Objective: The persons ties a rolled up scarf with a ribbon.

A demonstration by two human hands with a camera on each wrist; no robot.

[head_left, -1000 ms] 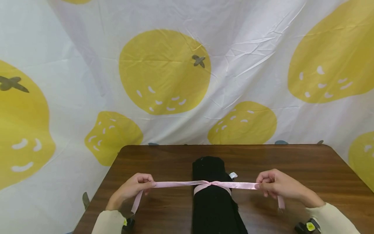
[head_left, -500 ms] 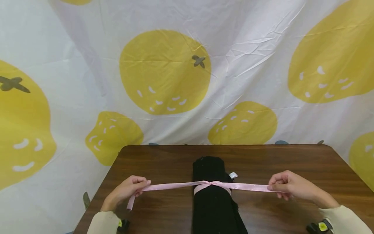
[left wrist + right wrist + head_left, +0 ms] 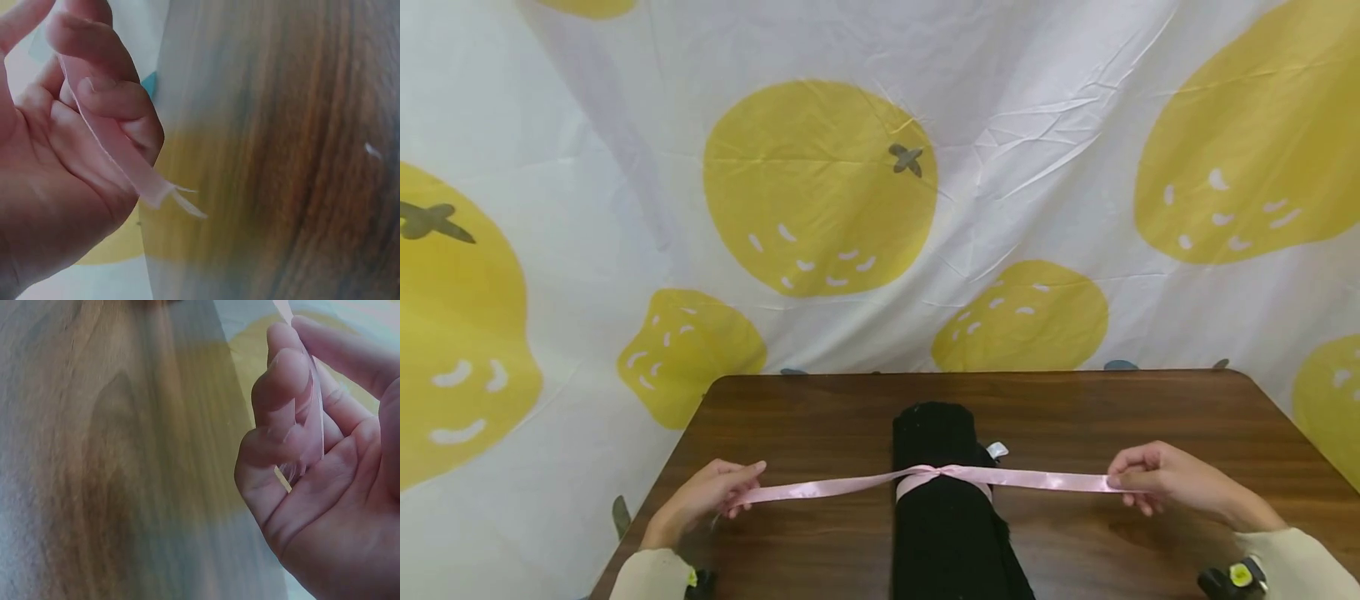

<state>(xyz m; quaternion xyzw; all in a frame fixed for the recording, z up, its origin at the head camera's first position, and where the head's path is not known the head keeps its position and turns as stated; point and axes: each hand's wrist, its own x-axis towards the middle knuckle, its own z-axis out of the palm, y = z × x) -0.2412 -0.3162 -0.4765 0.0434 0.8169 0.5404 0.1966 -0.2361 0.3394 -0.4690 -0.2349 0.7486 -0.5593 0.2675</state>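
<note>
A rolled-up black cloth [image 3: 951,542] lies lengthwise in the middle of the table. Around it runs a pink satin ribbon [image 3: 1045,479], crossed or knotted on top, its two tails stretched out sideways. My left hand [image 3: 700,497] holds the left tail, which sags slightly. In the left wrist view the frayed ribbon end [image 3: 150,181] comes out past the curled fingers. On the other side my right hand [image 3: 1183,483] pinches the right tail between thumb and fingers. The right wrist view has the ribbon end [image 3: 314,428] tucked inside that palm.
The dark wooden table [image 3: 805,417] has rounded far corners. Behind it hangs a white curtain [image 3: 850,333] printed with yellow fruit. A small white tag [image 3: 997,451] sticks out at the roll's right side. A white speck [image 3: 372,150] shows on the tabletop.
Both hands have moved outward, away from the roll, sliding along the ribbon toward its ends. The hanging tail ends seen earlier no longer dangle below the hands in the head view.
</note>
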